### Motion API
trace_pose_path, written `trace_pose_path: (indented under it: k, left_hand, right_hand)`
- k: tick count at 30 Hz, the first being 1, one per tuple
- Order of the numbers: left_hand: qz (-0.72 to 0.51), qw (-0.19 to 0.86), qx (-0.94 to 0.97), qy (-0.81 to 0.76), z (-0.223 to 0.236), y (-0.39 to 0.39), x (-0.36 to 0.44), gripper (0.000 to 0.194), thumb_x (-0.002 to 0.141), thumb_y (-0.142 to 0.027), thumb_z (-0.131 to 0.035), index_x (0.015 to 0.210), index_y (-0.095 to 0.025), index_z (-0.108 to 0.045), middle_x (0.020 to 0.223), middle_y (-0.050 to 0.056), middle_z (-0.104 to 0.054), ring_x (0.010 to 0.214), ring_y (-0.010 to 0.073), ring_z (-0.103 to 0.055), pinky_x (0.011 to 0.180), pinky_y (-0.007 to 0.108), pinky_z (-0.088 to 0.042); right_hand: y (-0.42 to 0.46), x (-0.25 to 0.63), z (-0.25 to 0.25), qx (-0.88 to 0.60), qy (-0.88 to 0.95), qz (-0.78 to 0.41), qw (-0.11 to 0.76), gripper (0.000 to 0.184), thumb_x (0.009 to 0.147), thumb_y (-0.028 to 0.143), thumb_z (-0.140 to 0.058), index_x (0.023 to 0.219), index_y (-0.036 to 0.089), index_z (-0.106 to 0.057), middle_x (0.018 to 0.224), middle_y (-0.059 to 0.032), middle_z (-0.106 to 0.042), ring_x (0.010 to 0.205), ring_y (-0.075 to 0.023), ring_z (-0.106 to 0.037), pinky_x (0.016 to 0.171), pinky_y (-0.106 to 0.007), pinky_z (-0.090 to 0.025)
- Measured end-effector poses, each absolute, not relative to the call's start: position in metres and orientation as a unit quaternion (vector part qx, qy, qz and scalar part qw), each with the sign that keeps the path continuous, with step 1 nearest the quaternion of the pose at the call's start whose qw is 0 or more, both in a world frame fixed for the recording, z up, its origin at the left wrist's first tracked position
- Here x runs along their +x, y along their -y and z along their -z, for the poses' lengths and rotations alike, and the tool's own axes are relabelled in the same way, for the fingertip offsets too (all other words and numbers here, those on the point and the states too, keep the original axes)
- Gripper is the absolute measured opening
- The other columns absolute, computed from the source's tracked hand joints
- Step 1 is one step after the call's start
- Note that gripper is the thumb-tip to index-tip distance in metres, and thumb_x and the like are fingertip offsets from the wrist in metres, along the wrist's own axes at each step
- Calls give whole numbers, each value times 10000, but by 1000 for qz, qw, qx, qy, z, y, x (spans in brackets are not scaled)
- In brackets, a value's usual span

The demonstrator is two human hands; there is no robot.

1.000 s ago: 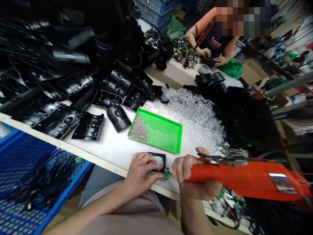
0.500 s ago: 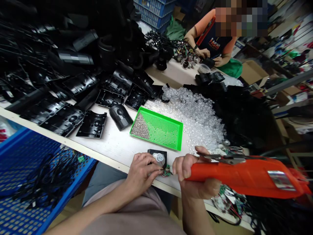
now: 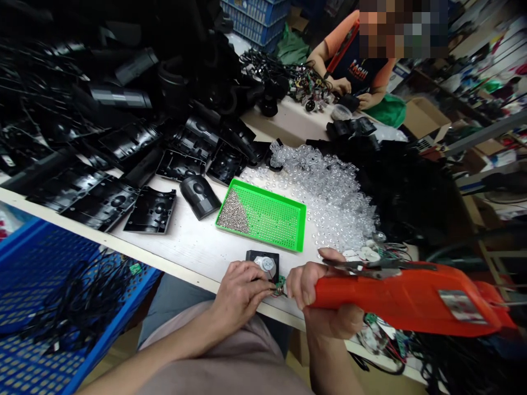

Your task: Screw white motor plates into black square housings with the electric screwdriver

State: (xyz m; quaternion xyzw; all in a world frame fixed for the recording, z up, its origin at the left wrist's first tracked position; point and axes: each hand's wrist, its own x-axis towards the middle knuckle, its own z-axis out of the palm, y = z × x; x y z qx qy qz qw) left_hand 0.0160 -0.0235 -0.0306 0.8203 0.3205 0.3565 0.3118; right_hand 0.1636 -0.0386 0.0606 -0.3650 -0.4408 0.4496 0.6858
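Observation:
My right hand [image 3: 325,296] is wrapped round an orange-red electric screwdriver [image 3: 395,299], its tip pointing left. My left hand [image 3: 245,288] is closed, thumb and fingers pinched together close to that tip. What lies between those fingertips is too small to make out. Just beyond them is a small green circuit board [image 3: 280,285] with thin wires, partly hidden by the fingers. Behind it, near the table's front edge, sits a black block with a round silvery motor [image 3: 267,265]. A green tray [image 3: 302,225] beyond my hands carries a heap of small metal screws [image 3: 234,214].
Black plastic shell halves [image 3: 151,210] cover the table's left. A pile of clear plastic pieces [image 3: 337,192] spreads behind the tray. A blue crate [image 3: 24,247] with black cables stands low at left. Across the table, a co-worker [image 3: 354,71] handles a dark part.
The view has shifted slightly. The screwdriver has moved a little left, its tip staying beside my left fingertips. My left hand keeps its pinch.

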Motion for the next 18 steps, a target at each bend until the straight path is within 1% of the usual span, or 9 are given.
trace_pose_path:
  k: [2, 4, 6, 11, 15, 18]
  left_hand:
    - [-349, 284, 830, -331, 32, 22, 14, 246, 960, -338, -517, 1142, -248, -656, 1072, 61, -678, 1045, 233, -566, 870, 395, -408]
    - [-334, 254, 835, -356, 34, 18, 12, 393, 926, -387, -565, 1274, -204, -563, 1219, 119, -617, 1138, 275, -530, 915, 429, -401]
    - [-308, 246, 837, -378, 37, 13, 11, 489, 900, -392, -597, 1334, -190, -499, 1293, 145, -566, 1190, 302, -499, 945, 453, -395]
    - [-262, 283, 826, -411, 48, 7, 16, 450, 912, -291, -541, 1351, -224, -470, 1310, 121, -555, 1203, 293, -493, 973, 465, -387]
    - [-257, 298, 817, -422, 54, 7, 19, 425, 911, -281, -527, 1329, -214, -492, 1285, 115, -569, 1179, 283, -509, 960, 457, -384]
    - [-261, 301, 816, -420, 55, 7, 19, 428, 906, -277, -531, 1327, -212, -492, 1272, 112, -573, 1175, 280, -510, 953, 452, -379]
  right_hand:
    - [38, 170, -62, -366, 445, -444, 686, 498, 822, 630, -569, 1199, 305, -576, 504, 85, -444, 358, -109, -398, 448, -286, -416]
    - [35, 177, -61, -361, 443, -428, 701, 498, 817, 608, -593, 1205, 295, -574, 516, 80, -464, 370, -110, -410, 444, -281, -415]
    - [31, 182, -56, -354, 437, -411, 717, 499, 809, 592, -614, 1200, 285, -573, 521, 80, -469, 374, -108, -408, 433, -272, -412]
    - [17, 181, -33, -355, 426, -420, 718, 490, 782, 550, -663, 1165, 261, -563, 512, 90, -474, 361, -104, -403, 408, -258, -406]
    - [11, 177, -20, -392, 408, -434, 701, 580, 722, 592, -692, 1161, 248, -534, 497, 100, -480, 337, -105, -399, 402, -266, -397]
    - [10, 175, -16, -393, 410, -442, 695, 554, 725, 586, -692, 1130, 243, -535, 500, 102, -476, 342, -100, -398, 401, -256, -380]
